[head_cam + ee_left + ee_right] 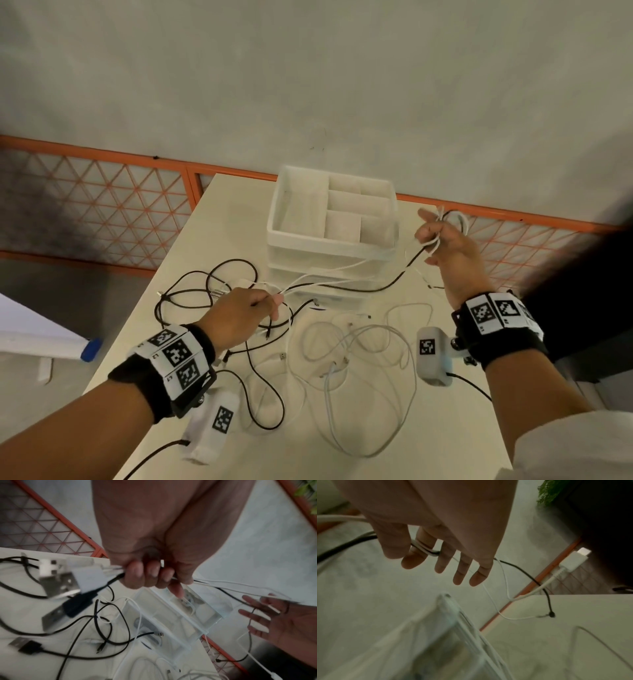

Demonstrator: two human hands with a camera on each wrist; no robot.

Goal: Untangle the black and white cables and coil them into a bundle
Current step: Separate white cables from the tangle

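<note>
No readable words or numbers; only black-and-white square code markers on the wristbands and wrist cameras.

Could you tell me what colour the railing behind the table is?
Orange metal lattice railing, clearest in the head view.

The flat white table carries a white plastic organizer box at 12 o'clock, tangled thin black cables at 9 o'clock, and looped thin white cables at 5 o'clock.

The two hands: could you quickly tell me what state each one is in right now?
Left hand: fingers curled, gripping a bunch of black and white cables.
Right hand: open, fingers straight and spread, the cables looped between its fingers.
</note>
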